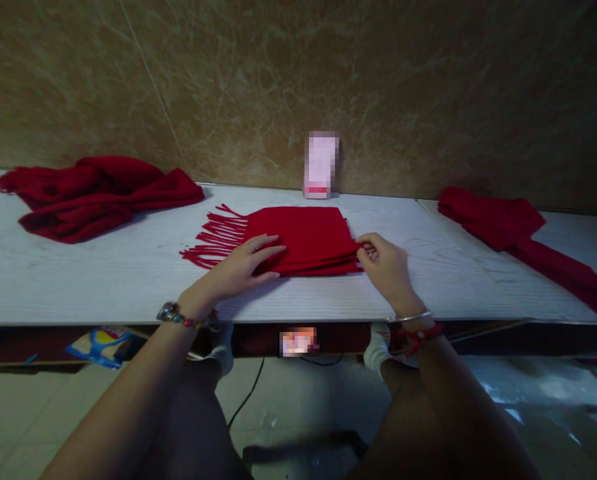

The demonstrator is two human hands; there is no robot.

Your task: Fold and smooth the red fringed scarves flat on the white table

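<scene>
A red fringed scarf [301,230] lies folded in layers on the white wood-grain surface, its fringe spread toward the left. My left hand [246,263] rests on its near left part, fingers stretched out and a ring on one of them. At the scarf's right edge, my right hand [386,263] pinches the near right corner of the cloth between thumb and fingers. Some fringe shows under the layers by that corner.
Another red scarf [108,197] lies crumpled at the left, and a red cloth [498,220] stretches along the right. A blurred pinkish object [321,165] stands against the brown marbled wall [278,87]. Below the edge are a blue-and-white package [103,345] and a black cable [248,397].
</scene>
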